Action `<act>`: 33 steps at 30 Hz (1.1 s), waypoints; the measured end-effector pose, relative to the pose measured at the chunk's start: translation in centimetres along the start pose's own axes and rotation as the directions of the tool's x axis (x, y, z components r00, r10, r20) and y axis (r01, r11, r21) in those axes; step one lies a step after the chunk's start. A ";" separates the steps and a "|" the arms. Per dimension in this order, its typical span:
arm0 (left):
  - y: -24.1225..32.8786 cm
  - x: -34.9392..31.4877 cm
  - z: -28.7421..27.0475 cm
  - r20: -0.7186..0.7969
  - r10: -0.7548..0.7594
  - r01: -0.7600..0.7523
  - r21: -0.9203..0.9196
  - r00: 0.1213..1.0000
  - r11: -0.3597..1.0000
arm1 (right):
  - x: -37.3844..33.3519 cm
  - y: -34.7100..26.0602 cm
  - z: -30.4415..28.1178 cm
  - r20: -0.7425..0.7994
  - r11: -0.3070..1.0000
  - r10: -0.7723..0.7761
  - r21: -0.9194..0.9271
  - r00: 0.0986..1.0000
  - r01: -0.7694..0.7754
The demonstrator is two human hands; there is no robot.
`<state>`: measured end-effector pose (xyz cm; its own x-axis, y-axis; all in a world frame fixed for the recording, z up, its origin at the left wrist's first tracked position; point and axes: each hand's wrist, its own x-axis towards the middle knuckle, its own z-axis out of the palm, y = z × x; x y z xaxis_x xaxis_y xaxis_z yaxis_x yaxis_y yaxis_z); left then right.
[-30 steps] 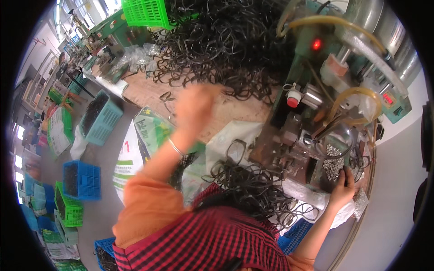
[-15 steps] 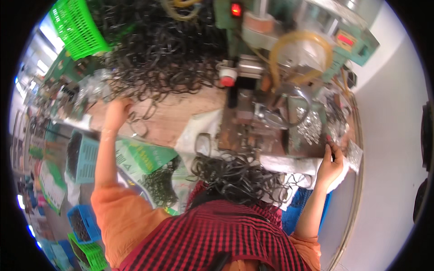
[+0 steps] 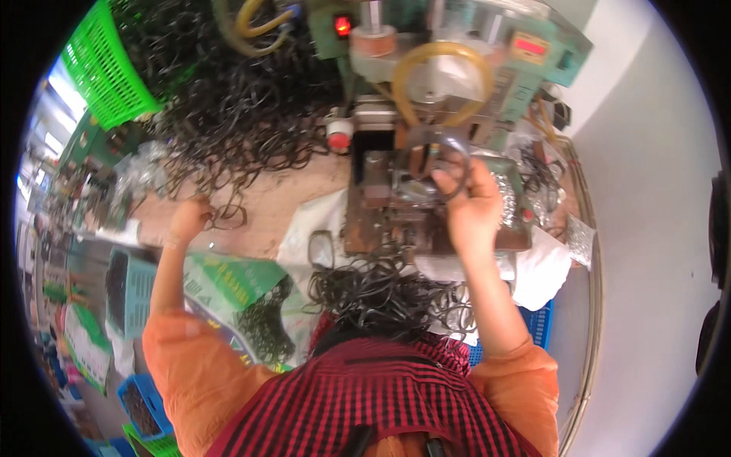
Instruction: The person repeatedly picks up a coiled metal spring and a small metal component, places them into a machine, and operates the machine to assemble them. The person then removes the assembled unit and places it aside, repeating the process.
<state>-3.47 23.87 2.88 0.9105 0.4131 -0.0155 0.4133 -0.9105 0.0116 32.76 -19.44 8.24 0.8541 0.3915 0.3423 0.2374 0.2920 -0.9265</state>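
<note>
My left hand (image 3: 190, 219) is over the table at left, fingers curled together at the end of a thin black loop (image 3: 230, 218). Behind it lies a big tangled heap of black loops (image 3: 236, 114). My right hand (image 3: 476, 206) reaches into the green press machine (image 3: 449, 107), its fingertips pinched beside a dark ring (image 3: 466, 164) under the press head. What these fingers hold is too small and blurred to make out. To the right of that hand, a tray (image 3: 514, 241) contains small shiny metal pieces (image 3: 504, 194). A second pile of black loops (image 3: 388, 293) rests against my checked apron.
A bright green basket (image 3: 106, 72) tilts at the far left. The red button (image 3: 339, 141) sits at the machine's left side. A green-and-white sack (image 3: 236, 286) lies below the table edge. Blue crates (image 3: 145, 404) stand lower left; a wall (image 3: 647, 228) closes the right.
My right hand has moved from the tray's right front corner left and up into the press. My left hand has drawn slightly back toward me. The view has shifted right.
</note>
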 end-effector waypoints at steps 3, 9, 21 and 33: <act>10.6 0.9 -4.9 -0.308 -0.178 0.057 -0.363 0.934 0.930 | -0.2 0.2 0.0 -0.020 0.992 0.076 0.106 0.997 -0.073; 32.9 2.5 -7.2 -0.748 0.265 -0.495 -0.097 0.609 0.863 | 0.7 -2.0 1.5 0.139 0.904 0.259 0.315 0.956 -0.290; 33.3 3.5 -10.7 -0.981 -0.148 -0.577 -0.192 0.122 0.794 | -2.0 -6.2 -2.2 0.556 0.486 -0.485 -0.471 0.675 0.736; 38.2 10.9 -7.4 -0.911 0.281 -0.712 -0.019 0.301 0.702 | -1.9 4.8 -12.5 0.207 0.079 -0.395 -0.963 0.895 0.258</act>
<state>22.32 -6.31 10.52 0.3985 -0.1164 0.9097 -0.3586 -0.9327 0.0377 38.06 -29.71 1.21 0.5748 0.4158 0.7048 0.6843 -0.7166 -0.1353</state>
